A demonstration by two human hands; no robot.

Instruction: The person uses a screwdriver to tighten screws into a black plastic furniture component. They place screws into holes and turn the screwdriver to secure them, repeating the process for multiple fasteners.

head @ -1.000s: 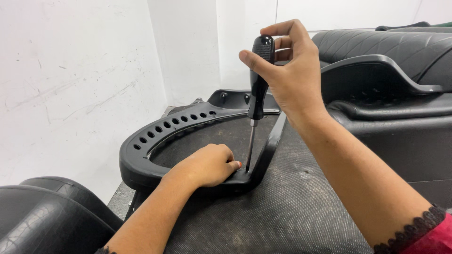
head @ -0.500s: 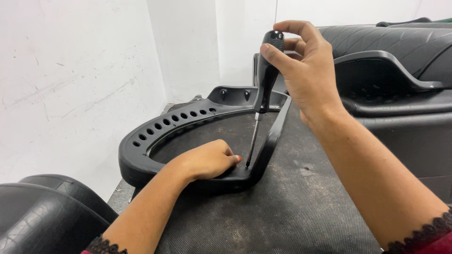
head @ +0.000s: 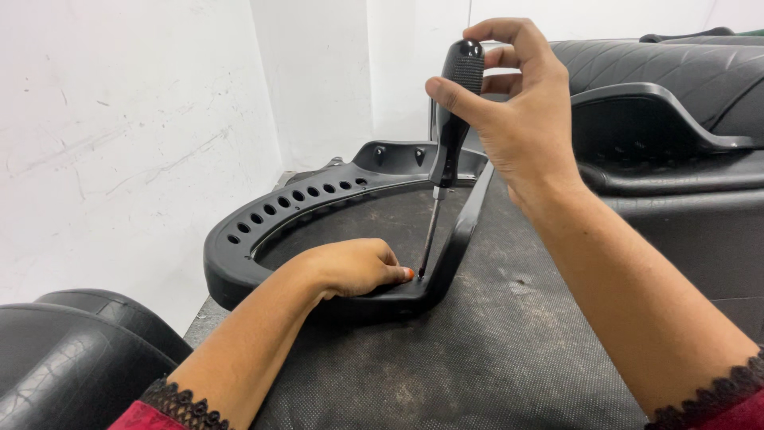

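white wall (head: 143, 135) left and far | black cushions (head: 72, 358) near left | stacked black seat parts (head: 676, 119) far right | dark work mat (head: 493, 358) underneath

Inside the black frame (head: 263, 211) we find open bench (head: 493, 350); the wall (head: 119, 135) closes our left, stacked seat cushions (head: 684, 103) our right, another cushion (head: 72, 358) near-left.

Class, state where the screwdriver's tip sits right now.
The screwdriver tip rests on the black plastic frame, centre of the head view, beside the left hand fingertips.
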